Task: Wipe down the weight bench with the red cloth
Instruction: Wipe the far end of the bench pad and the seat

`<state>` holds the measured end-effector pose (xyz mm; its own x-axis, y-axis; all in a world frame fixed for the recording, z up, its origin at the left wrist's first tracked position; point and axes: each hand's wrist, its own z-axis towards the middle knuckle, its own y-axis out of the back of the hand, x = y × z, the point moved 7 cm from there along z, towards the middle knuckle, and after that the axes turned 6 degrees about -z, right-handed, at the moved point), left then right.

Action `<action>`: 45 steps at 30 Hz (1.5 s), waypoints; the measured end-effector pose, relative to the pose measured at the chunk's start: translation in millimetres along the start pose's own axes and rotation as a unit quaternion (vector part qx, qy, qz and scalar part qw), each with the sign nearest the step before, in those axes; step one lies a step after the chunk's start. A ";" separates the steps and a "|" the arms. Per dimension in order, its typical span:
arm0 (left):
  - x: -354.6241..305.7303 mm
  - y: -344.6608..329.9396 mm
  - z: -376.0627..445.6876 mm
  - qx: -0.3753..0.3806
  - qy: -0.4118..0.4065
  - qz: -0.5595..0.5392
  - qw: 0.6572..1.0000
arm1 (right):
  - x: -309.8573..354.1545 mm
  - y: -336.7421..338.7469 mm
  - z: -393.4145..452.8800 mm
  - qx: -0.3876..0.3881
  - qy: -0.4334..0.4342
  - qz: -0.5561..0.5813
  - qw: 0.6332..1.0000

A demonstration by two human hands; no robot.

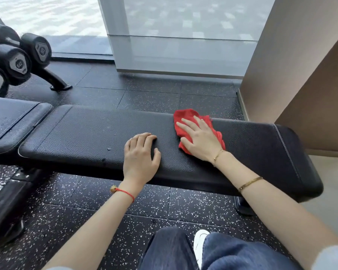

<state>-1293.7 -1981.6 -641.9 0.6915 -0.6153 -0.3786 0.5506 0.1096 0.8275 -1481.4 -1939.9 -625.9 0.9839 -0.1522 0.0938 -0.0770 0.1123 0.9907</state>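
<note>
Our right hand (200,138) lay flat on the red cloth (185,115), its fingers (185,123) straight and spread wide, pressing the cloth down onto the weight bench (90,131). The cloth sat crumpled on the long black pad, toward its far edge and right of the middle, with red showing beyond the fingertips and along both sides of the palm. Our left hand (141,158) rested on the same surface just beside it, holding nothing, its fingers loosely bent with the tips touching the leather and the thumb out to the side. The two hands were near but apart.

We counted one cloth, two bench pads, the long one and a shorter seat pad (14,121) at the left, and three dumbbell ends (20,64) on a rack at the upper left. We wore one red string bracelet (125,192) on the left wrist and two gold bracelets (250,183) on the right arm.
</note>
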 end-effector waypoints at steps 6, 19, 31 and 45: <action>2.3 3.1 2.3 0.006 0.002 0.001 1.000 | 11.3 8.8 -68.3 0.000 0.106 0.022 0.994; -0.7 5.6 0.7 0.019 0.011 0.003 1.000 | -17.8 -1.3 1.9 0.010 -0.055 -0.007 0.998; -3.6 6.9 0.5 0.045 0.007 -0.019 0.999 | -67.0 15.2 -93.9 -0.022 -0.052 0.009 0.998; -71.4 -9.9 9.7 0.066 -0.021 -0.064 0.996 | -27.0 8.9 -78.3 -0.013 -0.008 0.026 1.000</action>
<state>-1353.1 -1946.3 -619.1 0.5981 -0.6498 -0.4690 0.5642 -0.0742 0.8223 -1496.1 -1857.9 -627.4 0.9760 -0.1603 0.1474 -0.1243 0.1459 0.9815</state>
